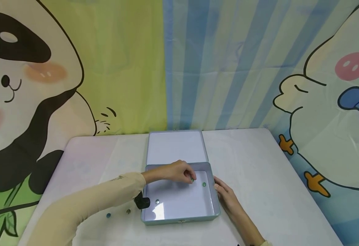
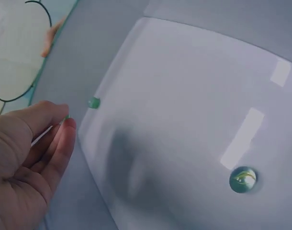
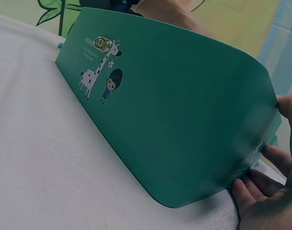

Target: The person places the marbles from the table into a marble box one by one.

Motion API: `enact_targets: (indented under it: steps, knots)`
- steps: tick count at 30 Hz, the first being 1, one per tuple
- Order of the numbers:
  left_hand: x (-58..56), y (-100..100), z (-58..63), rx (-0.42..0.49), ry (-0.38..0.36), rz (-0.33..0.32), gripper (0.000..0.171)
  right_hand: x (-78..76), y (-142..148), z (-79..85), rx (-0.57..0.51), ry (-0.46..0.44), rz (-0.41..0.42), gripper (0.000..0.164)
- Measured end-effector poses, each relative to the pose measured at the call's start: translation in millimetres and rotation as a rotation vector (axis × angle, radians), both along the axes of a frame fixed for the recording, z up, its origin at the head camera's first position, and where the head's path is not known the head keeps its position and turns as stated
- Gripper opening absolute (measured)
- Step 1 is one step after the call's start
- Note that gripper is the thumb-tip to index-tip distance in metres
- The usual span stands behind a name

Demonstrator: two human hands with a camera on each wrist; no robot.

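Note:
My left hand (image 1: 181, 172) reaches over the open tin box (image 1: 181, 222) and pinches a small green marble (image 1: 192, 180) between thumb and fingers. In the left wrist view only a sliver of it shows at the fingertips. Below, inside the box, lie a green marble (image 1: 204, 184) by the right wall and a clear marble (image 1: 157, 201) toward the front left, with a yellow-green swirl in the left wrist view. My right hand (image 1: 228, 198) holds the box's right side, its fingers against the green outer wall in the right wrist view.
A blue marble (image 1: 108, 215) and a brownish marble (image 1: 128, 212) lie on the white tablecloth (image 1: 244, 157), left of the box. The hinged lid (image 1: 176, 147) lies folded back behind it. A printed cartoon curtain (image 1: 130, 68) hangs behind the table.

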State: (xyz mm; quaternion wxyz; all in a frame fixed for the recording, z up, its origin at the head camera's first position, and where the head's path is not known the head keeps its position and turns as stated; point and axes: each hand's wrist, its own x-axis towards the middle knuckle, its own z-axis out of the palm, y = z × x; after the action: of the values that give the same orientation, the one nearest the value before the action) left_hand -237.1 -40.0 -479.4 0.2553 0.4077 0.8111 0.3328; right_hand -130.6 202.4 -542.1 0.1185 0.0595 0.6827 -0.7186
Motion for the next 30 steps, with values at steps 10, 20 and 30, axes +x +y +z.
enact_targets:
  steps: [10, 20, 30]
  knots:
    - [1.3, 20.6, -9.3, -0.091, 0.05, -0.005, 0.006, -0.4, 1.9, 0.8, 0.019, -0.003, 0.006, 0.058]
    - [-0.4, 20.0, -25.7, -0.144, 0.086, -0.022, 0.005, 0.4, 0.6, -2.1, 0.005, -0.006, 0.015, 0.057]
    - [-1.7, 21.8, -28.9, -0.15, 0.12, -0.028, 0.006, 0.7, 1.8, -1.3, 0.006, -0.005, 0.018, 0.056]
